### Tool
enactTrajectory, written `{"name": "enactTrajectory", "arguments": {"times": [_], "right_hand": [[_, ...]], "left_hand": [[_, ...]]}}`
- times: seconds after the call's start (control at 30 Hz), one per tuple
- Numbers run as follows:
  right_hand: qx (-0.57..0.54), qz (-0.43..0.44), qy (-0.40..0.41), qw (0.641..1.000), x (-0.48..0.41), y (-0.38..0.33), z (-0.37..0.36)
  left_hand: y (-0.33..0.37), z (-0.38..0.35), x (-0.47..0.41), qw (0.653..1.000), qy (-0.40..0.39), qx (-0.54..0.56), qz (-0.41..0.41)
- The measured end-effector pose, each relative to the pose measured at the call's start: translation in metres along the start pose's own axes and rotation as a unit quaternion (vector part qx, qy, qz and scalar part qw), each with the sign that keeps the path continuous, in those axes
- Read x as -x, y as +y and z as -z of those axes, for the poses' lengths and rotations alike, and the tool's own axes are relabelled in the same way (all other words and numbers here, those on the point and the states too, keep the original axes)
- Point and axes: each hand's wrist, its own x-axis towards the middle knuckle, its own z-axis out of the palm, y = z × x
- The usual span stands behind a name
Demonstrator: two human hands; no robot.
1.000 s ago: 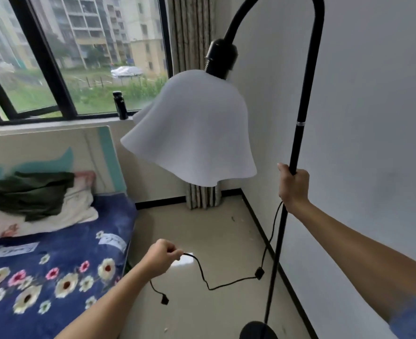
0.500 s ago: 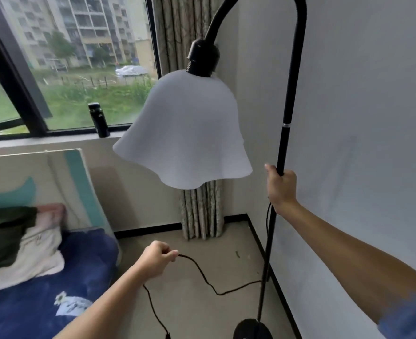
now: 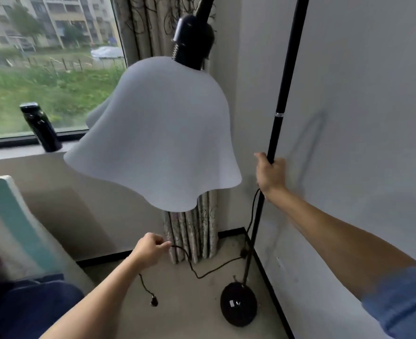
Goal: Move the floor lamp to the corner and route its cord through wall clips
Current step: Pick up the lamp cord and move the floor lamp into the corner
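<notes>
Lamp base (image 3: 239, 304) now fully visible, pole top (image 3: 302, 11) cropped

No readable text in view

The small pale sticker on the lamp base (image 3: 238, 305) is too blurred to make out.

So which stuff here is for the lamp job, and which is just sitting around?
For the job:
floor lamp pole, held by the right hand
cord, pinched by the left hand
lamp base

Just sitting around:
black bottle on the windowsill
curtain
bed
</notes>
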Motion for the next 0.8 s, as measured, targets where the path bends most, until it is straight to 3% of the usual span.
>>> {"name": "enactTrajectory", "arguments": {"times": [0.23, 0.53, 0.8], "right_hand": [[-0.006, 0.006, -0.016, 1.000, -0.124, 0.029, -0.055], [-0.035, -0.049, -0.094, 0.994, -0.268, 0.086, -0.120], [-0.043, -0.108, -0.136, 0.984, -0.327, 0.127, -0.158]], "left_hand": [[0.034, 0.021, -0.108, 1.000, 0.007, -0.009, 0.004], [0.067, 0.029, -0.226, 0.997, 0.018, 0.030, 0.073], [0.067, 0.023, -0.292, 0.996, -0.001, 0.026, 0.087]]}}
